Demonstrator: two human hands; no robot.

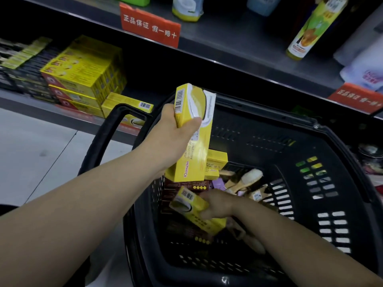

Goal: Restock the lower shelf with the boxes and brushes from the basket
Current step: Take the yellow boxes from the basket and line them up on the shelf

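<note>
- The lower shelf (24, 101) sits far left, and its stacked yellow boxes (83, 73) already show me the pattern: flat, long side out, edges flush. I'd match that and not start a loose pile.
- A single yellow pack (126, 104) lies at the shelf front, just behind the basket handle (107, 137). The gap beside it looks like the natural slot, and I'd carry my load over the handle so I don't clip it.
- My left hand (176, 129) is clamped on the raised yellow box (194, 131), thumb across the front and fingers behind, holding it upright above the basket (310, 141). Gripped near its top end, it could swing, so I'd turn it flat before sliding it in, barcode end facing as the others do.
- My right hand (217, 204) is down inside the basket, fingers closed round a second yellow box (194, 208) lying tilted on dark brown boxes (182, 187). I'd lift it straight up so nothing under it drags.
- The hands are well apart, one high and one low, so each can move without crossing.
- To the right, the brushes (244, 181) lie jumbled in the bottom. I judge they come later, once the boxes are out.
</note>
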